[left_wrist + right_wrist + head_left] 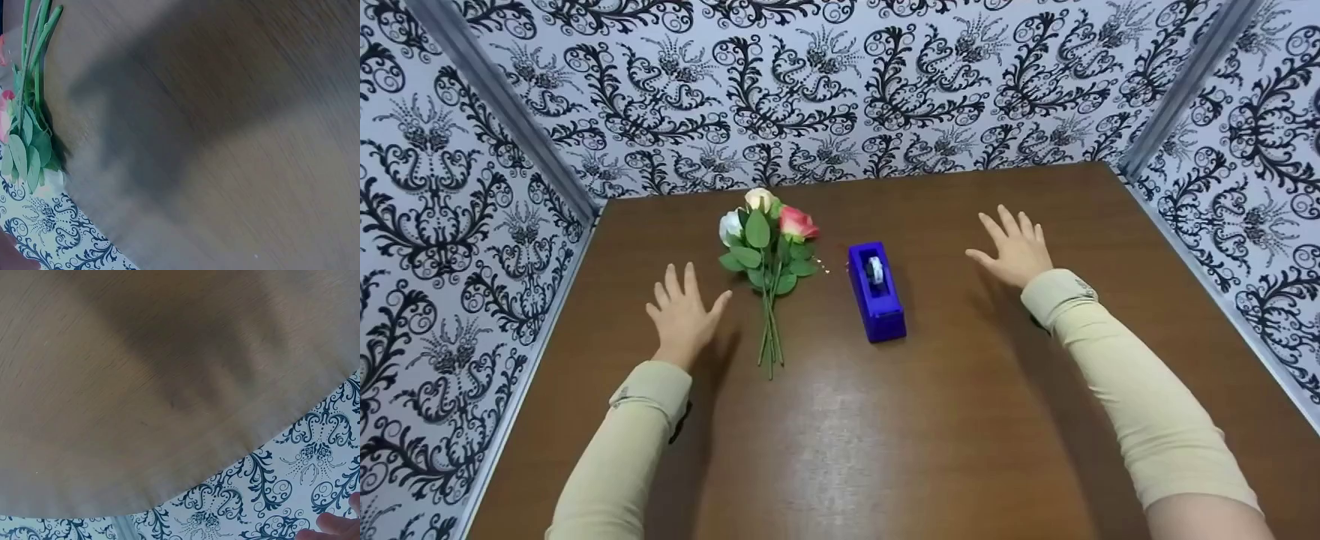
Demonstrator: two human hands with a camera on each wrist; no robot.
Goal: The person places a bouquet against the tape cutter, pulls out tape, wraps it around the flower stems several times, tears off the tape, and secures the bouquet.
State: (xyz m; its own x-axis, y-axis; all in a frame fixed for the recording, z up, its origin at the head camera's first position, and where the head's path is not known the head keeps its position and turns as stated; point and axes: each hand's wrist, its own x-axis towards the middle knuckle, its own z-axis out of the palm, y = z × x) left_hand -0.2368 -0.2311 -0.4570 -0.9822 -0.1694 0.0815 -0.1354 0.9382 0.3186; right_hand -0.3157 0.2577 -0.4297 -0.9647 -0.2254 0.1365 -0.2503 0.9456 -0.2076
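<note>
My left hand (pixel 684 319) hovers over the left part of the table with its fingers spread, holding nothing. Just right of it lies a bunch of artificial roses (pixel 765 247) with white, cream and pink-red heads, green leaves and bare stems toward me. The stems (pixel 35 62) also show at the left edge of the left wrist view. A blue tape dispenser (pixel 877 292) with a small roll in it stands near the middle. On the right, my right hand (pixel 1011 251) is held above the table, fingers spread, nothing in it. Its fingertips (pixel 332 524) peek into the right wrist view's corner.
The brown wooden table (pixel 840 435) is bounded by panels (pixel 825 90) with a black-and-white scroll pattern at the back and both sides. Grey metal posts (pixel 502 105) stand at the back corners. Tiny shiny specks (pixel 823 266) lie between the roses and the dispenser.
</note>
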